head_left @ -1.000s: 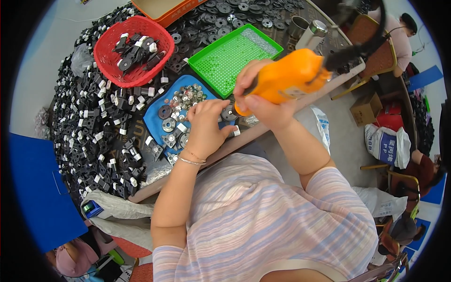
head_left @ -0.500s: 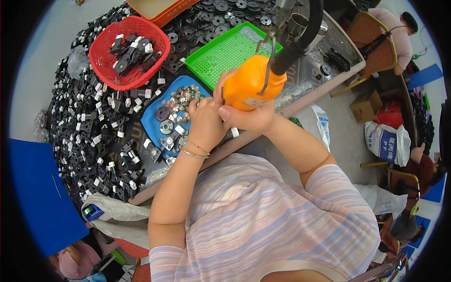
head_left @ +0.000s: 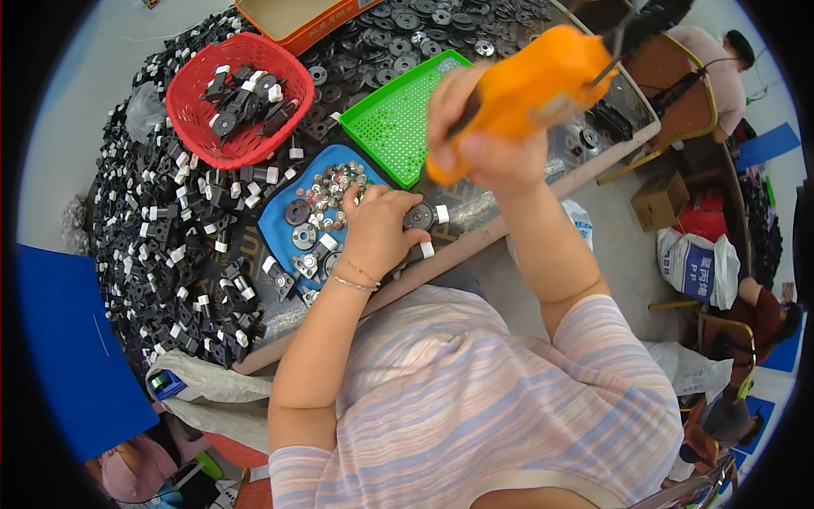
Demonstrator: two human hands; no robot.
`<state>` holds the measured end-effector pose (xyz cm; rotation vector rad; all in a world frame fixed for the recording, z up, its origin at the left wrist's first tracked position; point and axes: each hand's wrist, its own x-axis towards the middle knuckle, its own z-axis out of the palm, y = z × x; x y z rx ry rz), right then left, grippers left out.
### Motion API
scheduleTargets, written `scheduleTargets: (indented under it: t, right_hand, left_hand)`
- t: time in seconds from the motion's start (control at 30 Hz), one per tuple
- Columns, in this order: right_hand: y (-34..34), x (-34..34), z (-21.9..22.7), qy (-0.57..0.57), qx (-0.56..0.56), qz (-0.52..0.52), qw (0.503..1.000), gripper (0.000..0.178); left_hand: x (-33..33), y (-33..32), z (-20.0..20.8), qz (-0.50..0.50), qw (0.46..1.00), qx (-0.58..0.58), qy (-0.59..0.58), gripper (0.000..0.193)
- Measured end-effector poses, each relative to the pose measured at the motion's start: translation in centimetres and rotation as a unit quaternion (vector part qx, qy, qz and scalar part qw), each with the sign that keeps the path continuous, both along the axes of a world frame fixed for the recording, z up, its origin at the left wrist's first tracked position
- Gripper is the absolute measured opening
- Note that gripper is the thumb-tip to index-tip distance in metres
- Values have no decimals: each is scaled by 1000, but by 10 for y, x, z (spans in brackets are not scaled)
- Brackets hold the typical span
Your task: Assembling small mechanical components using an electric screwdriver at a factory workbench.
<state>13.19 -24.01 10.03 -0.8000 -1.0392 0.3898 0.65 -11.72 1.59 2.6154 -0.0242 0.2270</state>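
Note:
My right hand [head_left: 496, 153] is wrapped round an orange power screwdriver [head_left: 543, 81], lifted above the table at the right and tilted, slightly blurred. Closer to the table's front edge, my left hand [head_left: 381, 225] has its fingers curled round a black plastic part [head_left: 420, 215] with a round disc and white ends. Beside that hand lies a blue cloth-like mat [head_left: 273, 222] bearing small metal screws or caps [head_left: 326, 197], metal discs and a few black-and-white parts. A green perforated tray [head_left: 386, 119] sits just beyond my hands.
A red basket [head_left: 181, 97] of black parts stands at the far left, next to an orange-edged box [head_left: 309, 36]. Heaped black-and-white parts [head_left: 161, 229] cover the left; black discs [head_left: 407, 38] lie at the back. The table's pale edge [head_left: 458, 254] runs before me.
My right hand and the screwdriver have moved up and right, away from my left hand. The black part at my left fingers, hidden before, is now in sight.

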Motion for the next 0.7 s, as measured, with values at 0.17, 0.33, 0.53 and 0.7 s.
scheduleTargets:
  t: [0.17, 0.33, 0.53, 0.7]
  right_hand:
    - [17, 14, -26, 17, -21, -175, 984, 23]
    - [24, 10, -38, 41, -5, -180, 983, 23]
    - [26, 12, -41, 41, -8, -169, 985, 23]
    - [28, 12, -41, 30, -22, -171, 985, 23]
  left_hand:
    - [3, -5, -2, 31, 1000, -3, -4, 46]
    - [3, -10, 1, 50, 999, 5, -8, 45]
    - [3, -10, 2, 56, 998, 1, 1, 45]
    - [2, -10, 0, 55, 998, -3, 0, 45]
